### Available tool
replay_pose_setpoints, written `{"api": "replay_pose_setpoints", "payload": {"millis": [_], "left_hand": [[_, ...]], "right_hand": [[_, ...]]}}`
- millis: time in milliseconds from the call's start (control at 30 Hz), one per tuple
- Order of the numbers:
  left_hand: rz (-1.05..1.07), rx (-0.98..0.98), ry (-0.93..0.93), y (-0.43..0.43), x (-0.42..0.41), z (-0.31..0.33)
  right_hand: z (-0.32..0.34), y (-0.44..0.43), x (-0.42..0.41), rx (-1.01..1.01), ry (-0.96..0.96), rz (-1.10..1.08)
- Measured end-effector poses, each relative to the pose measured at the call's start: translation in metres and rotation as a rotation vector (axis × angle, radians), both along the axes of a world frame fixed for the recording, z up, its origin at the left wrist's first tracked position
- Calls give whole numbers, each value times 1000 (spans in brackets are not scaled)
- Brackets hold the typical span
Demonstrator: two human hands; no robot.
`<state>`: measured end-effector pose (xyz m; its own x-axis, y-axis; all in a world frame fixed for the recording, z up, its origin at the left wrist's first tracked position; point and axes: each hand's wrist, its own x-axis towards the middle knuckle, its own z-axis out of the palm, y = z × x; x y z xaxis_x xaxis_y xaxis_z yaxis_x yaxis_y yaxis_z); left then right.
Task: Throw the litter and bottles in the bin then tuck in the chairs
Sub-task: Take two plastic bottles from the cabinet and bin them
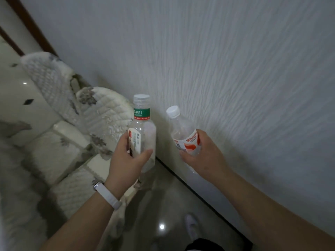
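Observation:
My left hand (126, 160) grips a clear plastic bottle (143, 124) with a white cap and a green neck band, held upright in the middle of the head view. My right hand (203, 156) grips a second clear bottle (183, 131) with a white cap and a red-and-white label, tilted to the left. Both bottles look empty. The two hands are held side by side in front of me, a short gap apart. No bin and no chair shows in this frame.
A textured white wall (235, 69) fills the right and top, with a dark skirting line (199, 192) at its foot. A sofa with quilted white covers (63, 142) runs along the left. Glossy floor (163, 214) and my shoe (191, 225) lie below.

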<state>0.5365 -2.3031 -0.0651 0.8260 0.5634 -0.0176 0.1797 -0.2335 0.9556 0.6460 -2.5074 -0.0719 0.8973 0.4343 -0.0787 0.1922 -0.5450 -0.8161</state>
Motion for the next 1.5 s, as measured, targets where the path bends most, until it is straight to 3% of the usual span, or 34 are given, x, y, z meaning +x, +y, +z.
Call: {"api": "replay_pose_setpoints", "payload": {"millis": [233,433,767,1267,1500], "left_hand": [[285,90,31,-10,-16,26],[614,80,41,-11,-91,34],[1161,77,125,-33,-275,40],[1548,36,-60,-69,-542,37],[1717,84,-13,-100,-644,49]], "right_hand": [[-2,52,46,59,21,303],[-1,119,11,124,56,602],[23,199,-152,78,28,1137],[58,239,-434,58,-105,1543],[70,234,-552,91,-58,1690]]}}
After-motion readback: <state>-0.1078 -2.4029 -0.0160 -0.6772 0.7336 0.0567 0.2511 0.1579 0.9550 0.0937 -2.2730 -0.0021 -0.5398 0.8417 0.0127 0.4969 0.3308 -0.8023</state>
